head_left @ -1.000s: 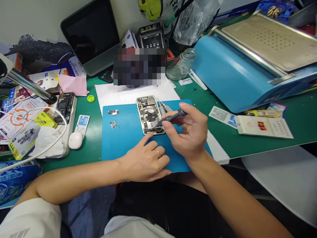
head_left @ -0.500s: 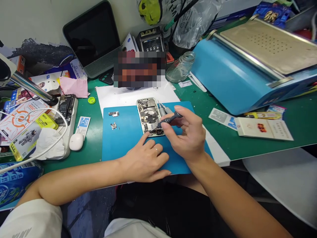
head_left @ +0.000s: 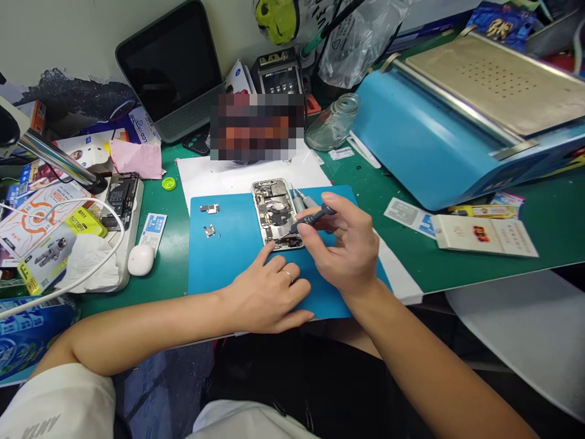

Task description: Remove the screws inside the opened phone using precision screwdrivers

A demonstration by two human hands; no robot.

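Note:
An opened phone (head_left: pixel 276 212) with its insides exposed lies on a blue mat (head_left: pixel 228 250). My right hand (head_left: pixel 345 247) pinches a dark screwdriver (head_left: pixel 313 218), its tip down on the phone's lower part. My left hand (head_left: pixel 269 292) rests flat on the mat, fingers spread, with the index fingertip touching the phone's bottom edge; a ring sits on one finger. Two small metal parts (head_left: pixel 209 219) lie on the mat's left side. More grey screwdrivers (head_left: pixel 302 198) lie beside the phone on its right.
A big blue machine (head_left: pixel 457 116) fills the back right. A glass jar (head_left: pixel 333 122), a dark tablet (head_left: pixel 171 67) and another opened phone (head_left: pixel 119 194) stand around. Boxes, a white cable (head_left: pixel 68 280) and white earbud case (head_left: pixel 140 259) crowd the left. Cards (head_left: pixel 484 235) lie right.
The right hand and screwdriver have shifted slightly left and down along the phone. The left index finger has crept up to the phone's bottom edge.

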